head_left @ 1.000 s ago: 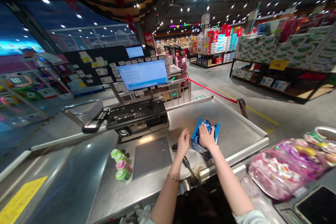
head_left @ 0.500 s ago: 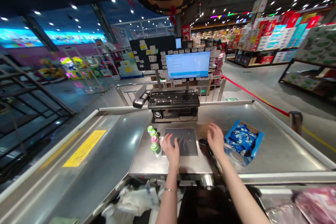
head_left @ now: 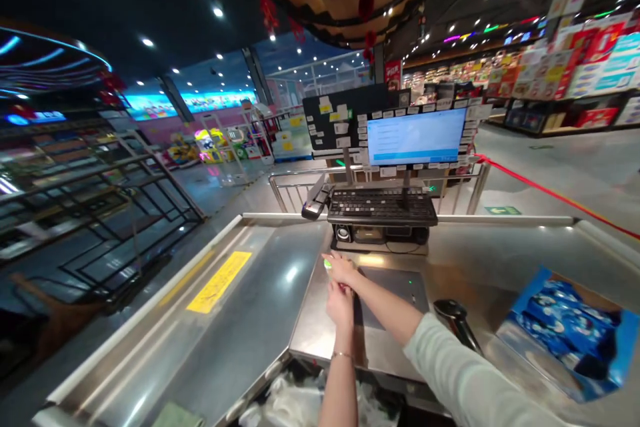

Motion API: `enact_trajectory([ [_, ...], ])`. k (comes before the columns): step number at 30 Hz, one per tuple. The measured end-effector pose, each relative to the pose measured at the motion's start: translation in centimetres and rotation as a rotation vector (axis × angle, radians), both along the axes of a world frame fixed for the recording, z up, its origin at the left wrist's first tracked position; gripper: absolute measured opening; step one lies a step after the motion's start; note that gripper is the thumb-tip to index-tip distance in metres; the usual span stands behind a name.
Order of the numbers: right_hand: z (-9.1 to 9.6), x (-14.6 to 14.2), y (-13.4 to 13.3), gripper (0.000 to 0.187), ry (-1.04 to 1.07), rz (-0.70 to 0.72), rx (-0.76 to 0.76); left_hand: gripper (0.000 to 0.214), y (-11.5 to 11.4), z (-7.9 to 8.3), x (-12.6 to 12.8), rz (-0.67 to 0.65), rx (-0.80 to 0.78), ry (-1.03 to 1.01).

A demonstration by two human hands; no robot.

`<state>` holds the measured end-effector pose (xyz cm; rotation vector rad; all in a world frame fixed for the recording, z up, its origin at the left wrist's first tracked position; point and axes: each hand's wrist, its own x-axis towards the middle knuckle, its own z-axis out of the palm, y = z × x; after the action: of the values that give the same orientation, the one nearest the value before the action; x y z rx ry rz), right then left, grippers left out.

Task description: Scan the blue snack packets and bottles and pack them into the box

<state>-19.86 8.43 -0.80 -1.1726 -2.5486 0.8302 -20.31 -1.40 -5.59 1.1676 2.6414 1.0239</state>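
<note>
Left of the dark flat plate, a green-capped bottle, long axis hidden, meets the partly bent fingers of the nearer right hand, while the left hand curls at the plate's left edge, either grip unclear.

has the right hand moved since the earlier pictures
Yes, the right hand has moved left, from right of the flat gray pad to its left, at a green-capped bottle.
</note>
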Motion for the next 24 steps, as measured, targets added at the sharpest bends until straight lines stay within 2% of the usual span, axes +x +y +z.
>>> enact_trajectory([
  [3,-1.0,-1.9,0.9,0.039,0.002,0.024,-0.086,0.044,0.1,-1.1,-0.5,0.012,-0.001,0.016],
  [7,-2.3,-2.1,1.8,0.036,0.034,0.000,-0.181,0.044,0.4,-1.7,-0.9,0.009,-0.075,0.040],
  [11,-2.7,-0.7,2.1,0.035,0.125,-0.117,-0.242,0.051,0.0,-0.7,-0.7,-0.019,-0.123,0.040],
  [14,-2.4,1.7,1.6,0.034,0.238,-0.256,-0.262,0.051,-0.8,0.6,-0.7,-0.025,-0.159,0.056],
  [17,-2.0,6.0,0.3,0.034,0.396,-0.372,-0.233,0.045,-1.5,1.9,-0.8,-0.033,-0.175,0.051],
  [20,-1.4,12.5,-1.6,0.041,0.577,-0.468,-0.140,0.050,-1.5,3.0,0.2,0.018,-0.114,-0.005],
  [22,-0.8,17.9,-2.7,0.043,0.676,-0.544,-0.068,0.051,-0.9,3.8,2.1,-0.007,-0.019,-0.046],
  [24,0.1,24.0,-3.4,0.046,0.760,-0.636,0.021,0.048,-0.1,4.7,5.0,-0.105,0.098,-0.106],
])
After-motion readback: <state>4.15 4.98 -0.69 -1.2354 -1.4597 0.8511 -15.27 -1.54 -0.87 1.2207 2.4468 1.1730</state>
